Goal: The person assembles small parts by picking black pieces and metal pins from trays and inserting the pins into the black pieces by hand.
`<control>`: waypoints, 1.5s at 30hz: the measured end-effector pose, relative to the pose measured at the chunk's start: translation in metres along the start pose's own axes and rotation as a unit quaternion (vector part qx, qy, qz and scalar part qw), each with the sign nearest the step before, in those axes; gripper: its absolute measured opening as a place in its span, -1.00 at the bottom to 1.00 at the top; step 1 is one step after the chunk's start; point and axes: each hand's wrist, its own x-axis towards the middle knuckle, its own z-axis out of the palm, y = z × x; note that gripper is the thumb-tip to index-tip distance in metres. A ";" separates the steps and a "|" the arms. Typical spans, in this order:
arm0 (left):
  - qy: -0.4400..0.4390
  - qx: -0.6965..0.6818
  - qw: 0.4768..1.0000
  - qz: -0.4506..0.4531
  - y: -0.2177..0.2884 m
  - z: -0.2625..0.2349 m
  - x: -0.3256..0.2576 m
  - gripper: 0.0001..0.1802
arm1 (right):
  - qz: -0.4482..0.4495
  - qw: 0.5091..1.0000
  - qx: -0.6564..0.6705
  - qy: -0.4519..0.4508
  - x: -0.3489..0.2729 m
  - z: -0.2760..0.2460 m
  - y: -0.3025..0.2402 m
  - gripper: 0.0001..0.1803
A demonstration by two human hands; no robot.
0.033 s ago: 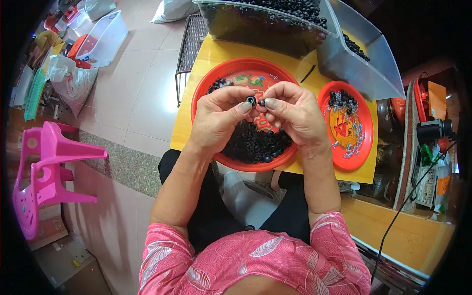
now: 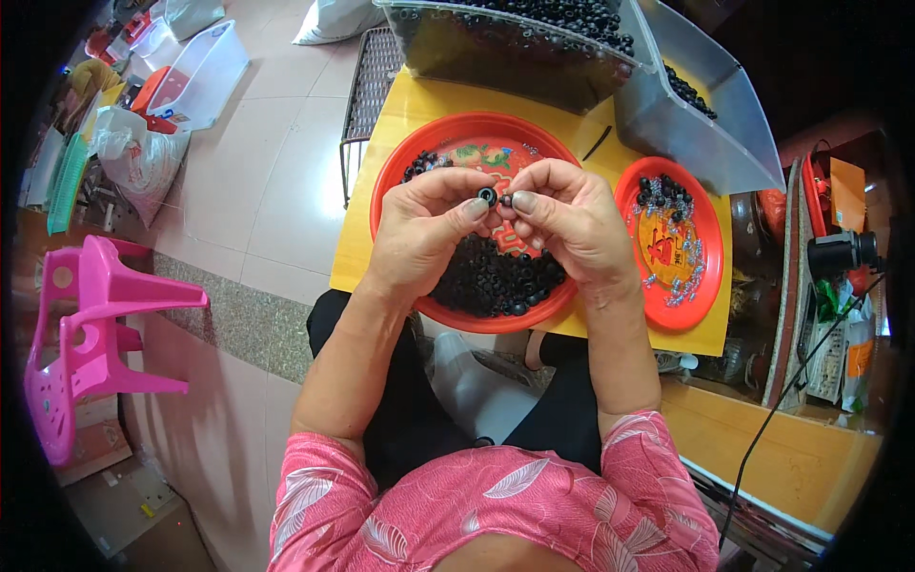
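pink chair point(image 2: 91, 324) on the floor at nine o'clock; white bag point(image 2: 143, 157) and clear tub point(image 2: 205, 62) at ten; wire rack point(image 2: 367, 81) at eleven; black cable point(image 2: 801, 381) at four.

Small black ring point(image 2: 487, 196) pinched at left hand point(image 2: 424, 234) fingertips; second piece point(image 2: 506, 200) at right hand point(image 2: 572, 224) mostly hidden by fingers, shape cannot be told. Both hands cover the middle of the large red tray point(image 2: 400, 162) and part of its black heap. Small silvery bits on the smaller red tray point(image 2: 701, 286) too tiny to identify. Clear bin point(image 2: 515, 57) cut off by the top edge. Counter point(image 2: 381, 143) underside and legs hidden.
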 end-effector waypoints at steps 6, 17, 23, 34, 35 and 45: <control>0.004 0.009 1.000 0.008 -0.002 0.001 -0.001 -0.78 | -0.012 1.000 -0.008 0.010 0.001 0.004 0.004 -0.88; -0.037 0.119 0.989 0.078 0.001 0.000 -0.003 -0.81 | 0.051 0.991 0.086 -0.093 0.004 0.003 0.012 -0.78; -0.049 0.187 0.975 0.112 0.001 0.005 -0.004 -0.81 | 0.036 0.982 0.130 -0.133 0.004 0.000 0.021 -0.77; 0.135 0.227 0.950 0.168 0.017 -0.007 -0.004 -0.74 | -0.073 0.995 0.044 -0.045 0.005 -0.024 -0.014 -0.77; 0.157 0.218 0.948 0.172 0.018 -0.014 0.003 -0.76 | -0.091 0.994 0.057 -0.036 0.006 -0.049 -0.037 -0.73; 0.025 0.656 0.754 0.029 0.065 -0.038 -0.024 -0.85 | -0.091 0.991 0.059 0.083 0.013 -0.061 -0.036 -0.74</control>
